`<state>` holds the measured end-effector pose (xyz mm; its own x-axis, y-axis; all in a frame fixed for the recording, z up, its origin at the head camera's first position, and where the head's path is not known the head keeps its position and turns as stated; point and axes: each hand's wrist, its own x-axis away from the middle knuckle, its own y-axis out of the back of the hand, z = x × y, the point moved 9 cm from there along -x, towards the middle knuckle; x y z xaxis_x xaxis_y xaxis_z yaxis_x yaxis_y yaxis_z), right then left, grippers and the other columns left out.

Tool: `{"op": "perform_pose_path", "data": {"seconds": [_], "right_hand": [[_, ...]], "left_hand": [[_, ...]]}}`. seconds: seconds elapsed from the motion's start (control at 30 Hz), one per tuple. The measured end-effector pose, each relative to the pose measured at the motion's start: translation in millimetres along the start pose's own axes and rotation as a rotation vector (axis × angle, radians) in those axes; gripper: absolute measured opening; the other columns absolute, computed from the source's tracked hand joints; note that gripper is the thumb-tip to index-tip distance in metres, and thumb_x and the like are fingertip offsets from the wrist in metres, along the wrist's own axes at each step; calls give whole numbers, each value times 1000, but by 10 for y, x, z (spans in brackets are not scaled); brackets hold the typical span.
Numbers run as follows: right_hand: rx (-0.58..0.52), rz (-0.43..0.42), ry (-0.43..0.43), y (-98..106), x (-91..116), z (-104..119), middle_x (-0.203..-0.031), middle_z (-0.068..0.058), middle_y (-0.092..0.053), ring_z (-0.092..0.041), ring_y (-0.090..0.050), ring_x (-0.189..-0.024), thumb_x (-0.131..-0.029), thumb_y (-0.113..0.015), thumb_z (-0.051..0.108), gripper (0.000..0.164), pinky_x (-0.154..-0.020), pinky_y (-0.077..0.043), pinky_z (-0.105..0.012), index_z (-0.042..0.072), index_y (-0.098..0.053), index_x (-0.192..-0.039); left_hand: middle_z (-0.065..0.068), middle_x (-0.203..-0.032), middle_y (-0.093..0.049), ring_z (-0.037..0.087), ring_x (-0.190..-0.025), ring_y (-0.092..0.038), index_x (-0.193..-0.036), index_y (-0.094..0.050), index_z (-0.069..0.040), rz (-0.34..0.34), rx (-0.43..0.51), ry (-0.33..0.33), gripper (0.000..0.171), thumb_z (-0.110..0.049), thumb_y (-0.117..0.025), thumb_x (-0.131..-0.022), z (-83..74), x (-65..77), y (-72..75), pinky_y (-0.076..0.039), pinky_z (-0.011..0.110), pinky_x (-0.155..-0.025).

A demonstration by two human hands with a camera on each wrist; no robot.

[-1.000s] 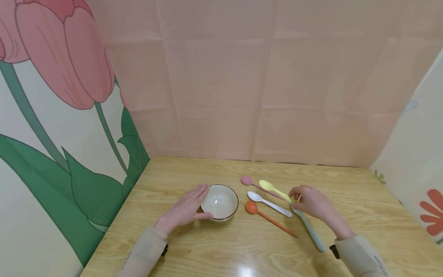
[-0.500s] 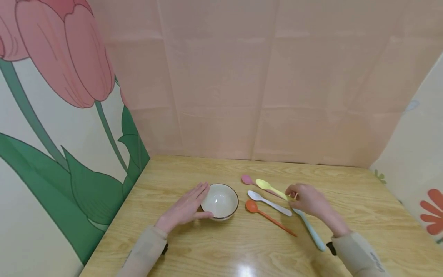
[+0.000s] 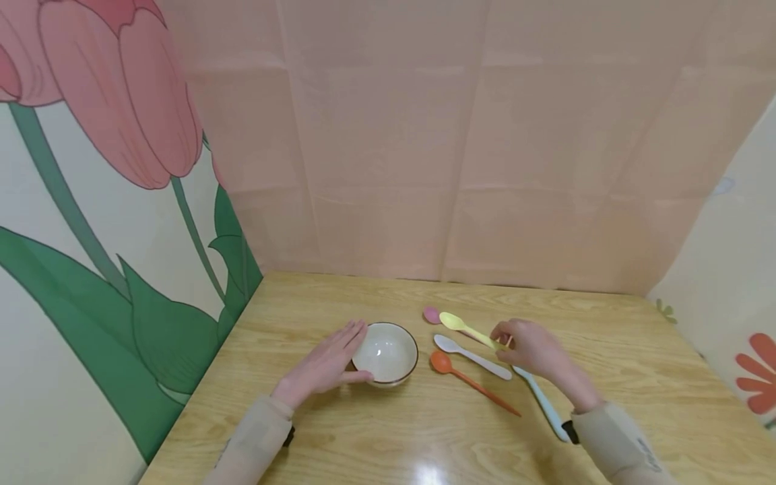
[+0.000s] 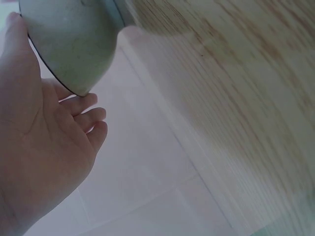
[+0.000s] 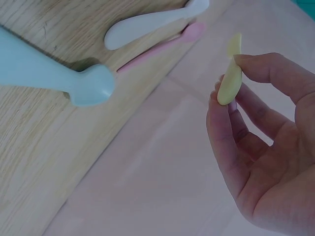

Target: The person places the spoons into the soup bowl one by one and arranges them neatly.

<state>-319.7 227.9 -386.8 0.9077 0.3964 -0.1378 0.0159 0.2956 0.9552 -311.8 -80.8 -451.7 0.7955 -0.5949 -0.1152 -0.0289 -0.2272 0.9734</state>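
Note:
A small pale bowl with a dark rim [image 3: 388, 357] stands upright on the table. My left hand [image 3: 324, 360] holds it from the left, fingers along the far rim and thumb on the near rim; in the left wrist view the fingertips of the left hand [image 4: 54, 137] meet the bowl's edge [image 4: 74, 46]. My right hand [image 3: 536, 347] pinches a yellow spoon [image 3: 469, 329] by its handle end, bowl end pointing left. The right wrist view shows the spoon handle [image 5: 230, 88] between thumb and fingers. Under it lies a pink spoon [image 3: 431, 314], its handle partly hidden.
On the wooden table [image 3: 376, 438], a white spoon [image 3: 475, 358] and an orange spoon [image 3: 475, 385] lie right of the bowl. A light blue spoon [image 3: 542, 404] lies beneath the right hand and wrist. A pink cloth [image 3: 376, 168] hangs behind the table's far edge.
My right hand has moved slightly left with the yellow spoon, shifting it across the pink one and away from the light blue spoon. The left hand and bowl have stayed in place.

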Motion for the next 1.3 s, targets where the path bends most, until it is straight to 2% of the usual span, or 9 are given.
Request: {"op": "perform_pose_path", "data": {"seconds": [0.17,0.67,0.87,1.1,1.3], "right_hand": [[-2,7,-7,-16,-8,32,-83,1,-67,-9,-58,-72,-78,-76,12,20,-59,-47,-25,9,-72,-97],[-12,-8,13,2,-73,147,-83,2,-67,-15,-62,-76,-76,-75,11,21,-60,-47,-24,10,-72,-97],[-6,-11,30,16,-111,223,-83,1,-68,-10,-60,-73,-77,-75,11,20,-59,-48,-23,9,-72,-97],[-4,-29,59,17,-176,344,-82,0,-68,-15,-62,-73,-77,-75,10,19,-58,-46,-23,9,-72,-96],[-19,-23,56,11,-224,400,-83,1,-68,-10,-60,-72,-78,-76,10,18,-58,-47,-23,10,-72,-96]], "left_hand": [[16,-165,-22,33,-153,-22,-157,-22,-1,0,-1,1,97,-66,-52,-92,2,3,-10,-27,48,-125],[18,-164,-23,34,-153,-23,-157,-22,-1,-8,18,1,97,-66,-52,-92,-20,3,-9,-28,48,-125],[18,-164,-23,35,-153,-24,-156,-22,0,-9,17,-1,96,-66,-52,-92,-14,-2,-4,-27,49,-125],[17,-165,-23,35,-153,-23,-157,-22,0,-5,19,0,96,-65,-52,-92,-2,2,-4,-27,49,-125],[18,-165,-22,35,-153,-23,-156,-22,0,-6,23,1,96,-64,-54,-92,-3,2,3,-27,49,-125]]}}
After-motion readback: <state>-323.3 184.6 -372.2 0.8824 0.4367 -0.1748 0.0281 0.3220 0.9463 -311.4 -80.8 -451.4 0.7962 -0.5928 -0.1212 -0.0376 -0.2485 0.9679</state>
